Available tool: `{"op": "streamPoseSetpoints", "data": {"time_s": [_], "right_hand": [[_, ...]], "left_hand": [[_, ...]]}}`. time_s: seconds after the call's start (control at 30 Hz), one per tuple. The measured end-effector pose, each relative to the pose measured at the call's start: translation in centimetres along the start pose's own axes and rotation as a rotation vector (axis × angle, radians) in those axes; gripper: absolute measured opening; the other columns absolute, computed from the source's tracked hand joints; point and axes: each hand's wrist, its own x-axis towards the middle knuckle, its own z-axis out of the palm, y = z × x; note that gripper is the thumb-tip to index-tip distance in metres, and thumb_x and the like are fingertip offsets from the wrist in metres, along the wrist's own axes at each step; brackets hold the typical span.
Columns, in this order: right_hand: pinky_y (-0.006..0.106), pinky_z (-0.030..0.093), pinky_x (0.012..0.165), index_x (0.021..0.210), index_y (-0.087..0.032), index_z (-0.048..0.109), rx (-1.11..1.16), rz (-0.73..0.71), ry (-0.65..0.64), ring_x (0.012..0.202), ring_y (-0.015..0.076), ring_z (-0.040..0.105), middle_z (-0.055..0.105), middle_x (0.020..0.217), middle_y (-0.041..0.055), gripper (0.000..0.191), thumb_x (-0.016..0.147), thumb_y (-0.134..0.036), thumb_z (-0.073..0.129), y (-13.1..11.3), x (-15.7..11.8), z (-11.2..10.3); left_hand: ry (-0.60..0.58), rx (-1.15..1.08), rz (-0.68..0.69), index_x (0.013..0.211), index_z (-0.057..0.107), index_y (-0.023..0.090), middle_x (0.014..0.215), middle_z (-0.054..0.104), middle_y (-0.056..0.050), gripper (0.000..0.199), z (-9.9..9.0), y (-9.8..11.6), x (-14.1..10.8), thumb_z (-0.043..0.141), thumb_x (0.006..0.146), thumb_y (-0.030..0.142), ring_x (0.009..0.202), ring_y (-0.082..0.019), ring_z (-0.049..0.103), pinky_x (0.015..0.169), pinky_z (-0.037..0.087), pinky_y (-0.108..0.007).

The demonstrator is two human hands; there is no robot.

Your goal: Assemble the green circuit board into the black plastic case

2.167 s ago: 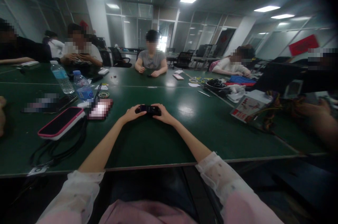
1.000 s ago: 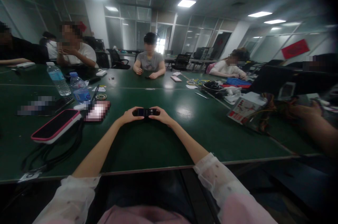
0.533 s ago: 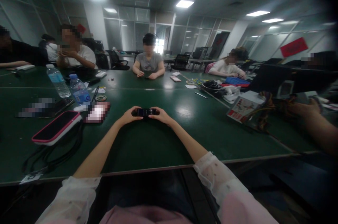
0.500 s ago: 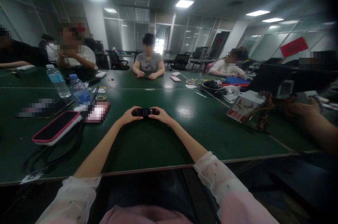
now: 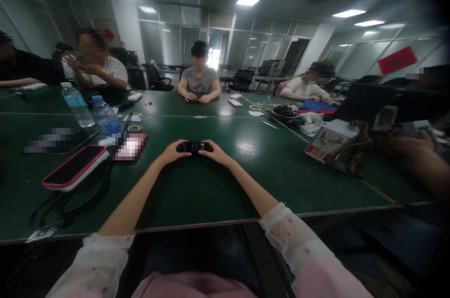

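Fingers of the left hand and right hand grasp opposite ends of a black handheld device, thumbs toward the seated wearer. In the head view, the device lies crosswise, inward from the middle of the near edge of the green desk; whether its underside touches the surface cannot be told. The two-ended grip presumably keeps it level and leaves its central face uncovered.

Toward the desk's near left corner lies a pink-rimmed case with a dark top, a black cord looped beside it. Farther in, a pink-edged phone lies flat, near a tape roll and two capped bottles, one clear, one bluish. These are probably set aside to leave room for the forearms. On the right half, a boxy metal unit with bundled wires stands tilted, for a reason that cannot be told. Opposite, at the far edge, sits a person in a grey shirt.
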Motion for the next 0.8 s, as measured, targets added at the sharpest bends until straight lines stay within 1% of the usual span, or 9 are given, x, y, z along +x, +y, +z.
{"op": "streamPoseSetpoints", "data": {"time_s": [0.07,0.17,0.3,0.4,0.5,0.6,0.8], "right_hand": [[0.043,0.047,0.091,0.118,-0.025,0.053,-0.042,0.012,0.012,0.101,0.0214,0.058,0.059,0.112,0.0056,0.050,0.075,-0.047,0.069,-0.1,-0.1,0.0],[0.046,0.043,0.096,0.120,-0.027,0.052,-0.121,0.007,0.071,0.109,0.0235,0.053,0.057,0.116,0.0052,0.050,0.076,-0.047,0.068,-0.1,-0.2,0.1],[0.046,0.041,0.097,0.124,-0.029,0.049,-0.188,-0.057,0.111,0.114,0.0246,0.050,0.053,0.122,0.0049,0.054,0.075,-0.043,0.069,0.1,-0.1,0.3],[0.047,0.038,0.100,0.125,-0.028,0.049,-0.233,-0.095,0.129,0.118,0.0258,0.047,0.052,0.123,0.0058,0.058,0.073,-0.037,0.072,0.6,0.0,0.3],[0.047,0.038,0.101,0.127,-0.028,0.049,-0.223,-0.073,0.151,0.120,0.0258,0.046,0.050,0.126,0.0070,0.059,0.073,-0.031,0.072,1.2,0.3,0.4],[0.046,0.038,0.102,0.130,-0.028,0.047,-0.204,-0.063,0.158,0.120,0.0252,0.047,0.050,0.128,0.0073,0.061,0.073,-0.030,0.072,1.6,0.5,0.4],[0.043,0.036,0.105,0.129,-0.025,0.048,-0.183,-0.107,0.164,0.120,0.0235,0.050,0.054,0.126,0.0078,0.059,0.074,-0.026,0.071,1.4,0.5,0.5]], "left_hand": [[0.013,0.014,-0.005,0.118,0.058,0.022,0.114,0.065,-0.008,0.058,0.1,-0.1,0.1,0.075,0.068,0.046,0.106,-0.027,0.061,0.094,0.045,-0.042],[0.028,0.039,-0.025,0.117,0.058,0.022,0.112,0.065,-0.008,0.059,0.2,-0.2,0.1,0.075,0.067,0.047,0.104,-0.027,0.061,0.093,0.045,-0.042],[0.034,0.061,-0.041,0.117,0.058,0.022,0.112,0.066,-0.007,0.059,0.3,-0.1,0.0,0.075,0.067,0.047,0.106,-0.028,0.061,0.094,0.045,-0.042],[0.041,0.061,-0.070,0.116,0.060,0.022,0.112,0.066,-0.007,0.057,0.3,0.1,-0.1,0.075,0.066,0.046,0.108,-0.029,0.060,0.095,0.044,-0.043],[0.049,0.059,-0.106,0.116,0.060,0.022,0.112,0.067,-0.006,0.057,0.2,0.4,-0.1,0.076,0.065,0.044,0.110,-0.030,0.059,0.097,0.044,-0.044],[0.047,0.060,-0.114,0.117,0.060,0.022,0.114,0.067,-0.007,0.057,0.2,0.7,-0.2,0.076,0.066,0.044,0.113,-0.031,0.058,0.098,0.043,-0.044],[0.036,0.086,-0.116,0.120,0.059,0.021,0.120,0.065,-0.008,0.059,0.2,0.8,-0.2,0.073,0.069,0.046,0.116,-0.031,0.056,0.100,0.041,-0.044]]}}
